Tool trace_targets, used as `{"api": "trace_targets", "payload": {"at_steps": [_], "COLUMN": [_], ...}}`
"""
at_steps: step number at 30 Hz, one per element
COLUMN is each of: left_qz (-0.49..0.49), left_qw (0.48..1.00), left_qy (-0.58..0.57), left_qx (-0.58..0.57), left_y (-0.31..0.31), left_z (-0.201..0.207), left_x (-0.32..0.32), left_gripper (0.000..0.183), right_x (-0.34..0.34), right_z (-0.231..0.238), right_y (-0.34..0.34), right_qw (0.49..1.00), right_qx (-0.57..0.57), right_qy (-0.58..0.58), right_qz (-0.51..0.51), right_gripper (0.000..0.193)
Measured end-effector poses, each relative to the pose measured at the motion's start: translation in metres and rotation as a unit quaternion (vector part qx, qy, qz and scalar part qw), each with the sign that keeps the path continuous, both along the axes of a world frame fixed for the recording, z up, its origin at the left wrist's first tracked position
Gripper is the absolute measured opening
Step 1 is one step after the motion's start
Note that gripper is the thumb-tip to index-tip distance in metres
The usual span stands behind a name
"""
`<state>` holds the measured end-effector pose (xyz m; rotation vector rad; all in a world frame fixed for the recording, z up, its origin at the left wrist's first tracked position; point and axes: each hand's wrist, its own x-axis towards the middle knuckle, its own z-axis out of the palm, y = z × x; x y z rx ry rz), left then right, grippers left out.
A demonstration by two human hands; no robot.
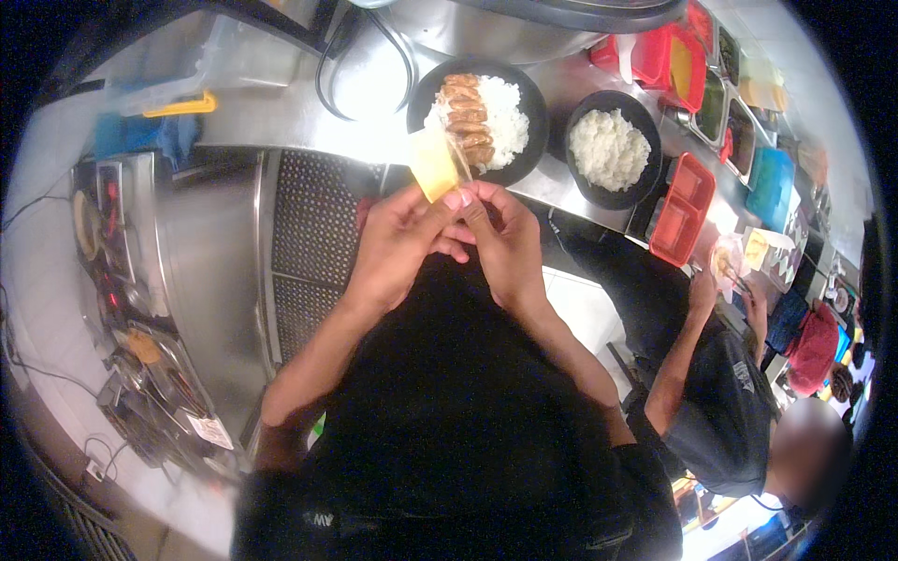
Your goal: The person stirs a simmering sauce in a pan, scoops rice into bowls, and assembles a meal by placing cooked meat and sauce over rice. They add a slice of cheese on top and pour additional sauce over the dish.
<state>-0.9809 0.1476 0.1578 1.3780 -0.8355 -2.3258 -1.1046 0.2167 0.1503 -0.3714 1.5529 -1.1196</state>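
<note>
A thin yellow cheese slice [435, 166], with what looks like clear film along its right edge, is held up in front of me. My left hand [400, 241] pinches its lower part. Right beside it, the fingertips of my right hand [508, 241] close on the film at the lower right corner. Just beyond the slice, and partly covered by it, a black bowl [534, 117] holds white rice [508, 117] topped with a row of brown glazed meat pieces [462, 103]. To the right stands a second black bowl [573, 173] with white rice alone [608, 150].
An orange two-compartment tray [681, 210] sits right of the bowls on the steel counter [561, 84]. Red containers [659, 65] and a blue one [770, 187] stand beyond. At right a co-worker [711, 402] handles food. Cooking equipment [122, 252] is at left.
</note>
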Motion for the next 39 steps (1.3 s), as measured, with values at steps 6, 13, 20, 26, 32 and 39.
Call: {"api": "trace_targets", "payload": {"at_steps": [6, 13, 20, 26, 32, 39], "left_qz": [-0.005, -0.002, -0.078, -0.141, -0.19, -0.234], "left_qw": [0.999, 0.999, 0.996, 0.988, 0.981, 0.965], "left_qy": [0.009, 0.033, 0.041, 0.052, 0.03, -0.002], "left_qx": [-0.031, -0.025, -0.024, -0.024, -0.038, -0.122], "left_y": [-0.002, -0.006, -0.017, -0.022, -0.022, -0.02], "left_z": [0.003, -0.005, -0.001, -0.001, -0.003, -0.015], "left_x": [0.002, 0.01, 0.026, 0.034, 0.021, 0.003], "left_gripper": [0.03, 0.028, 0.028, 0.027, 0.027, 0.02], "right_x": [-0.001, -0.027, -0.064, -0.077, -0.063, -0.054], "right_z": [-0.009, -0.01, -0.002, -0.002, -0.027, -0.04], "right_y": [0.005, 0.003, -0.001, 0.0, 0.012, 0.02], "right_qw": [0.997, 0.993, 0.978, 0.975, 0.985, 0.99], "right_qx": [-0.039, -0.024, 0.021, -0.009, 0.012, -0.016], "right_qy": [-0.058, -0.051, -0.105, -0.124, -0.161, -0.138], "right_qz": [-0.014, 0.108, 0.179, 0.182, 0.063, 0.023], "right_gripper": [0.033, 0.04, 0.031, 0.025, 0.043, 0.058]}}
